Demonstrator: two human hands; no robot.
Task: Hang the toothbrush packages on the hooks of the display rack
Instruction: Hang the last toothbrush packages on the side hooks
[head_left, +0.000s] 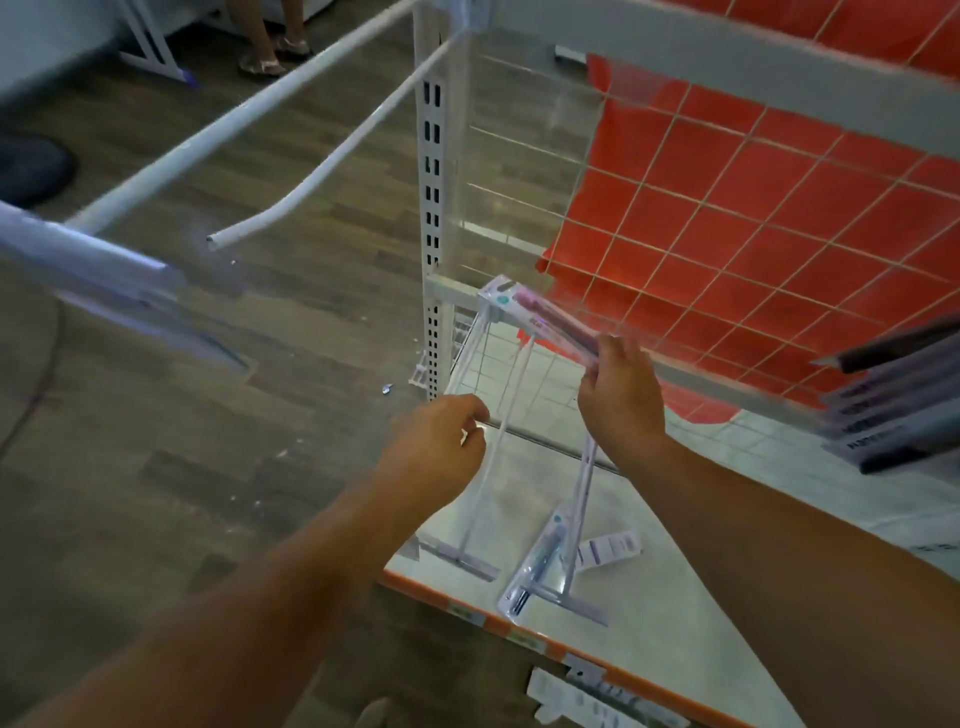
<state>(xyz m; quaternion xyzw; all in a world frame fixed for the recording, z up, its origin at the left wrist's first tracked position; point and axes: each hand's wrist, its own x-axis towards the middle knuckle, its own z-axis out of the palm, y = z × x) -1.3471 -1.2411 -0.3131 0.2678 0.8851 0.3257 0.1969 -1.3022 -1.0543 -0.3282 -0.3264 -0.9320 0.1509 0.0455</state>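
Toothbrush packages are the business here, and going near to far, the closest one (535, 566) hangs low at the centre-bottom of the frame on a white hook (582, 499) over the pale shelf (675, 597) with its orange edge. Just above, at centre, the left hand (441, 441) curls its fingers round the neighbouring empty hook (488, 467), apparently steadying it. To its right the right hand (621, 395) pinches the lower end of a second package (540, 317), a long clear pack with a pinkish brush (print too blurred to read), its top reaching toward the grey crossbar (457, 288) of the rack. Farther back, the wire grid (727, 197) fronts a red sheet. I judge the hanging step to be under way; next, the pack's top hole must meet the hook's tip, then slide along.
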